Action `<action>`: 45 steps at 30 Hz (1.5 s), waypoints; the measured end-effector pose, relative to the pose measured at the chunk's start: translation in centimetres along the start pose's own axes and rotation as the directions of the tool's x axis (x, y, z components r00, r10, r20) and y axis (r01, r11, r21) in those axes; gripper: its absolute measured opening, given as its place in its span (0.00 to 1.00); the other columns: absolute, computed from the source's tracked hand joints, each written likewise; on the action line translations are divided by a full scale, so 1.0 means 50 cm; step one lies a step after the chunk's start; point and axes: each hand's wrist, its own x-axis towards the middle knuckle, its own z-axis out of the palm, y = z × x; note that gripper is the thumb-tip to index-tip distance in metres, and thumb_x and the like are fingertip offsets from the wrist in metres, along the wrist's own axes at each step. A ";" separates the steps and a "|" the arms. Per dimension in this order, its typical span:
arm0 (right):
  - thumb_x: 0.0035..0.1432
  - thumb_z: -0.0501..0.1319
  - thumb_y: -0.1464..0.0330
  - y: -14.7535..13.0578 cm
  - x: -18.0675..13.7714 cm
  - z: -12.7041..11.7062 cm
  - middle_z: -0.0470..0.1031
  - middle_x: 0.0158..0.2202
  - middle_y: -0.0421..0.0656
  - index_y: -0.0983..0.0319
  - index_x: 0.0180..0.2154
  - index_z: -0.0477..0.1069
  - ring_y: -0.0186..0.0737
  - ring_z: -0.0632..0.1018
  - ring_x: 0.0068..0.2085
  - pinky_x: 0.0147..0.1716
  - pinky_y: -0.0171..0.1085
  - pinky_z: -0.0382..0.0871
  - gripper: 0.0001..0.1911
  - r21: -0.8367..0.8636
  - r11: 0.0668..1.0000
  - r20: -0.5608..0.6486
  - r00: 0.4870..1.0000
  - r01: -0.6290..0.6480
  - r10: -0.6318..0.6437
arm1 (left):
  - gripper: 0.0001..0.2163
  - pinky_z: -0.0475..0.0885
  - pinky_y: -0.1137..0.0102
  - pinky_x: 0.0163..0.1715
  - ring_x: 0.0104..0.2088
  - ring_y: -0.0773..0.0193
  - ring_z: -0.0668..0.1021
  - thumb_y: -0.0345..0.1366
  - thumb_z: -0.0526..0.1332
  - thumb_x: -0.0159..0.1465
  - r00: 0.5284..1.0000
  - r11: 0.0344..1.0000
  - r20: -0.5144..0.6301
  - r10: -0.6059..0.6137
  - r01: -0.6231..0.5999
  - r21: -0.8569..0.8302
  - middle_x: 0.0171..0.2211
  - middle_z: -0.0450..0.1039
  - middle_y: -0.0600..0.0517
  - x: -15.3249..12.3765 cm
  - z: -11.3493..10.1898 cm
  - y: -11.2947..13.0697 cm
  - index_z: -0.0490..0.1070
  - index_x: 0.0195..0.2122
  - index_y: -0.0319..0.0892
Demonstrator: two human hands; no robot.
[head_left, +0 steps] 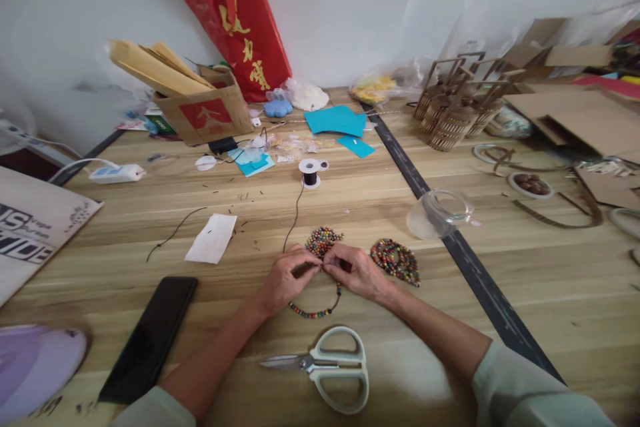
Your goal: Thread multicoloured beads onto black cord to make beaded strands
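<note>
In the middle of the table, my left hand (287, 280) and my right hand (357, 270) meet fingertip to fingertip, each closed in a pinch. A loop of beaded cord (313, 314), with small multicoloured beads, hangs on the near side of the fingers. The exact spot they pinch is too small to make out. Just beyond the fingers lies a pile of colourful beads (323, 238). Black cord runs from a white spool (310, 177) down to my left hand. A coiled bead strand (396, 260) lies right of my right hand.
Scissors (337, 368) with pale handles lie close in front. At the left are a black phone (150, 340), white paper (211, 238) and a power strip (116, 173). A clear plastic roll (440, 211), bamboo baskets (453, 127) and cardboard (575, 120) occupy the right.
</note>
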 end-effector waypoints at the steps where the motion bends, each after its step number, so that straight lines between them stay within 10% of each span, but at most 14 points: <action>1: 0.57 0.58 0.73 0.000 0.000 0.000 0.69 0.27 0.40 0.64 0.32 0.72 0.32 0.68 0.28 0.26 0.30 0.60 0.04 0.001 1.000 0.003 1.000 -0.001 0.001 | 0.04 0.72 0.70 0.34 0.32 0.63 0.77 0.27 0.62 0.60 1.000 1.000 0.002 -0.003 0.003 0.000 0.28 0.77 0.48 0.000 0.000 0.000 0.76 0.32 0.39; 45: 0.57 0.60 0.72 0.004 0.000 0.003 0.68 0.25 0.37 0.63 0.34 0.71 0.31 0.68 0.26 0.25 0.29 0.61 0.02 0.052 0.998 0.025 0.999 -0.044 0.042 | 0.02 0.72 0.71 0.33 0.32 0.64 0.77 0.28 0.62 0.60 0.999 0.999 0.012 -0.049 0.049 0.017 0.28 0.74 0.49 -0.006 0.001 -0.001 0.75 0.31 0.39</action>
